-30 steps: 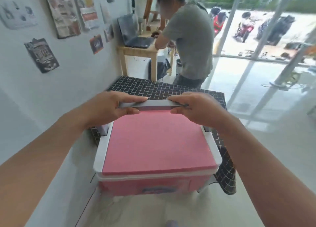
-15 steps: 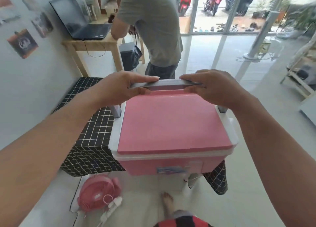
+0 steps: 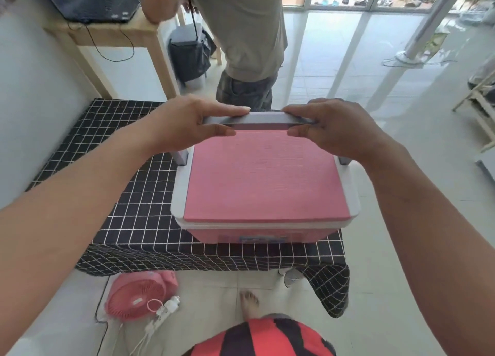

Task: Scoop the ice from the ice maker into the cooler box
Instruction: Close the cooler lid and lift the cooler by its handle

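Cooler box (image 3: 265,184) before standing person (image 3: 241,34)

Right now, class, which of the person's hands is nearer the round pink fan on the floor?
Left. The left hand grips the grey handle above the round pink fan; the right hand grips farther across.

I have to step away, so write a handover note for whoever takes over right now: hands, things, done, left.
Left hand: grips the grey handle at its left end.
Right hand: grips the same handle at its right end.
Cooler box: pink, lid closed, on the checked tablecloth.
Ice maker and scoop: not in view.
Done: no sign of scooping.
Left: open the lid, scoop the ice in.
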